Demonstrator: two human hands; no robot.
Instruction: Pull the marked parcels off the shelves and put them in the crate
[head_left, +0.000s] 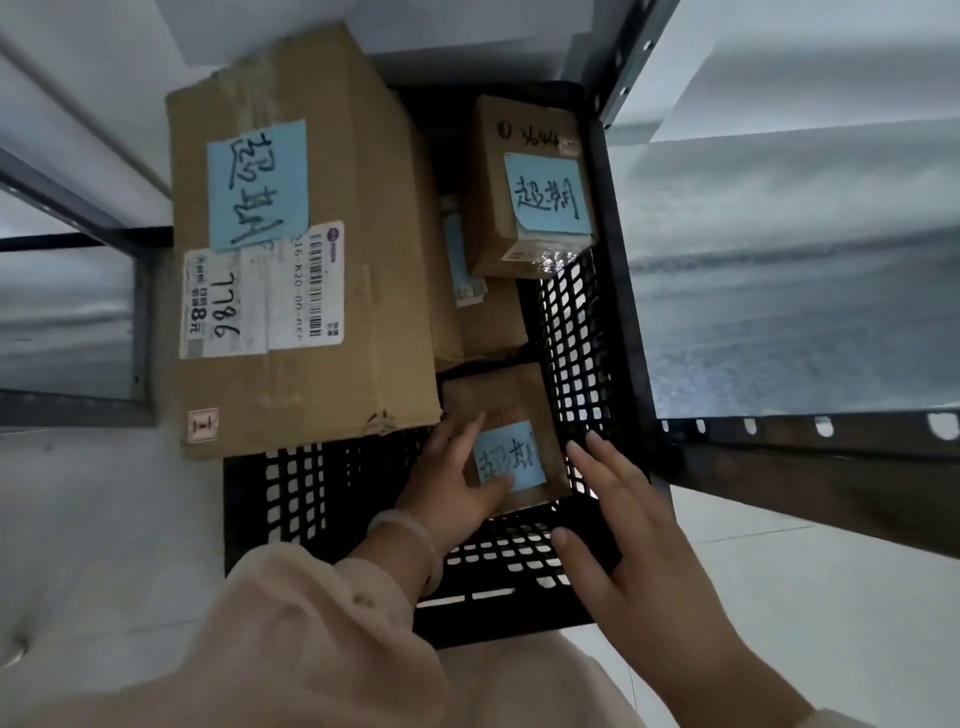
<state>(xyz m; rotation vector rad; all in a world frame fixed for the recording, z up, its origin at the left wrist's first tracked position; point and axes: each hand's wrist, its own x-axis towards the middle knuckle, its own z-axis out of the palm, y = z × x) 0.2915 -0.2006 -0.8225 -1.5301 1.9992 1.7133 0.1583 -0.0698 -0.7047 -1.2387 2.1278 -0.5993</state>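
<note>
Cardboard parcel (511, 415) under left hand (452, 483), perforated black plastic crate (587, 332)

Black perforated plastic crate (291, 499), matt, smooth lattice walls. Large brown corrugated cardboard box (332, 171) on the left, matt, creased, torn at the near corner, clear tape strip slightly shiny. Pale blue paper notes (257, 182), matt, with ink handwriting. White printed paper shipping label (291, 296), faint sheen. Small brown cardboard parcel (493, 395) near, dull, scuffed. Far small cardboard parcel (498, 208) with glossy tape at its near edge. Grey painted metal shelf upright (626, 57), punched holes. Beige soft cloth sleeve (311, 623). Pale smooth translucent bangle (410, 530). Floor tiles (831, 597), light, smooth.
</note>
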